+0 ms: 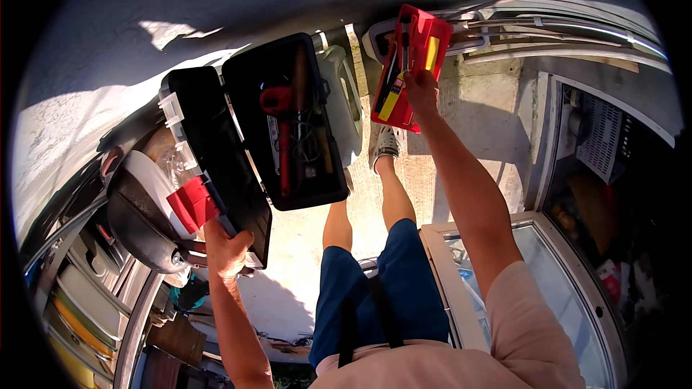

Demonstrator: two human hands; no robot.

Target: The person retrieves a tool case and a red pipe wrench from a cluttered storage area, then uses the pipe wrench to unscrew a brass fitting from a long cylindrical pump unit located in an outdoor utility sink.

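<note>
A shallow red tool tray point(430, 27) hangs tilted over the floor, with my right hand point(423, 91) closed on its middle. In it lie a yellow-and-black tool point(393, 95), a yellow strip point(432, 54) and thin dark tools. To the left, a black toolbox point(334, 166) lies opened out; inside are a red power tool point(283, 122) and a dark cord. My left hand point(229, 248) is closed at the near end of the toolbox lid point(205, 119), thumb on its edge. Beside those fingers sticks out a flat red piece point(193, 204); whether it belongs to the lid, I cannot tell.
A dark pan point(144, 220) and a rack of dishes point(90, 302) crowd the left. A pale plastic container point(340, 94) adjoins the toolbox. Long pale strips point(562, 36) lie along the far wall. To my right stand a white-framed glass door point(537, 281) and a dark cabinet point(598, 187).
</note>
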